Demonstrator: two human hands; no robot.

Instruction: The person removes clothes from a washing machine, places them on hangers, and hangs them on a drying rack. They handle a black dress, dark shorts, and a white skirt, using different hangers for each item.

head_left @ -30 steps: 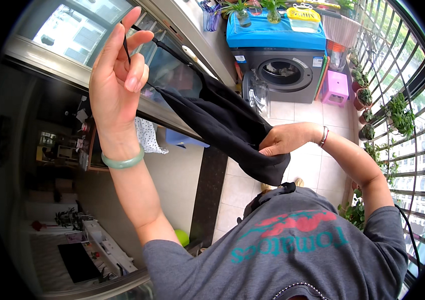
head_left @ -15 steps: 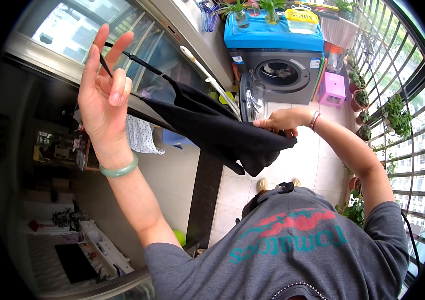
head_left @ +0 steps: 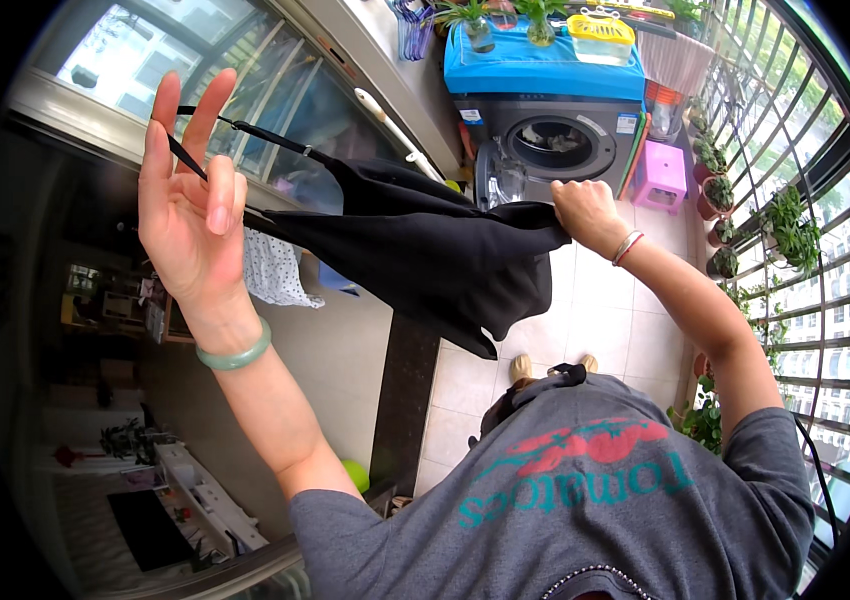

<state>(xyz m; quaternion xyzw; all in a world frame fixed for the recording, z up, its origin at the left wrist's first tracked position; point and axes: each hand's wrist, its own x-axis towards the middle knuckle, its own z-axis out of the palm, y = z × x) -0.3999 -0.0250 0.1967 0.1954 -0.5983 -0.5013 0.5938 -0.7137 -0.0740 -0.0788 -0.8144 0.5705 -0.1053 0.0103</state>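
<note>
A black strappy garment, by its thin adjustable straps a camisole (head_left: 425, 245), is stretched between my two hands. My raised left hand (head_left: 193, 210) has a strap (head_left: 270, 137) looped over its upright fingers, while the other fingers curl towards the palm and hold the garment's near straps. At the other end my right hand (head_left: 590, 215) is closed in a fist on the cloth's edge. The fabric hangs in folds below the line between my hands. What lies inside the right fist is hidden.
Ahead stands a grey front-loading washing machine (head_left: 555, 150) with its door open (head_left: 500, 178) and a blue cover (head_left: 545, 68) on top. A pink stool (head_left: 659, 176) is beside it. A white pole (head_left: 395, 130) leans left; potted plants (head_left: 715, 195) line the barred window.
My left hand has shifted slightly left and down. My right hand has turned from a loose pinch to a fist and lifted a little, and the camisole is drawn straighter.
</note>
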